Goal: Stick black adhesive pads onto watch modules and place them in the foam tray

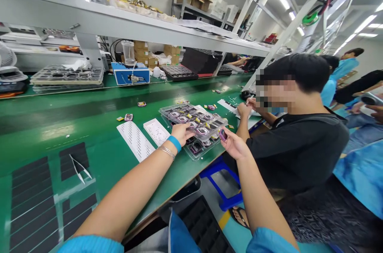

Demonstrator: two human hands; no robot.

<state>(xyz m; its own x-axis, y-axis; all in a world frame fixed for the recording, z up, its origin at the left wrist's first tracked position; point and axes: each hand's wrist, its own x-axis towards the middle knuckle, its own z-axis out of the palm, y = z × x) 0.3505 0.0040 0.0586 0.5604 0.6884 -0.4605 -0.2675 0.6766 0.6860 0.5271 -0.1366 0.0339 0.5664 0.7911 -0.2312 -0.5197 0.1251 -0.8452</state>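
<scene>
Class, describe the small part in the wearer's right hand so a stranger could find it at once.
Start at the long green bench and find the stack of clear trays at its near edge. Just right of the stack, the right hand pinches a small part. Unlike the parts in the tray pockets, it is held off the bench.
</scene>
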